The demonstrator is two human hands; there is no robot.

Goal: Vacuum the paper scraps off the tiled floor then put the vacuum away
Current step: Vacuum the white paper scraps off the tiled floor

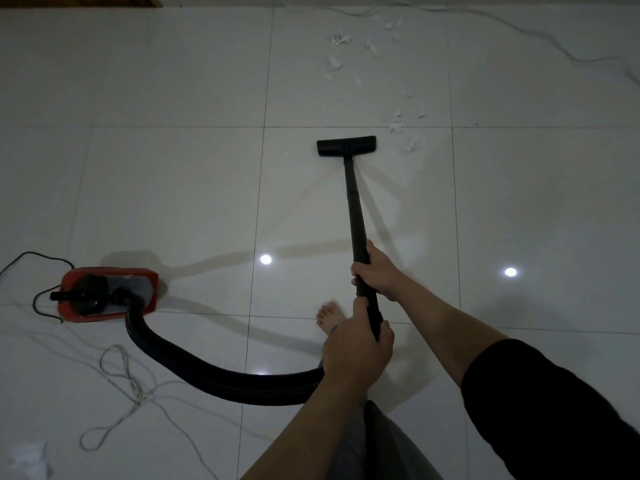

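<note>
Floor (173,150): pale glossy tiles, two lamp reflections; I see it from above.
Vacuum body (107,294): red canister, far left, well apart from the scraps.
Hose (214,372): black ribbed loop from canister to my left hand.
Wand (356,216): black tube, slanting forward to the floor head.
Floor head (346,146): flat on the tile, just short of the scraps.
Paper scraps (398,119): white bits scattered ahead and right of the head; a second patch (31,459) lies near left.
White cord (121,386): loose loops by the hose.
Risk: I judge the hose or my bare foot (330,317) could snag the cord; the near-left patch is easy to miss.
Right hand (375,271): clenched round the wand, forward grip.
Left hand (356,348): clasping the wand's rear end.
</note>
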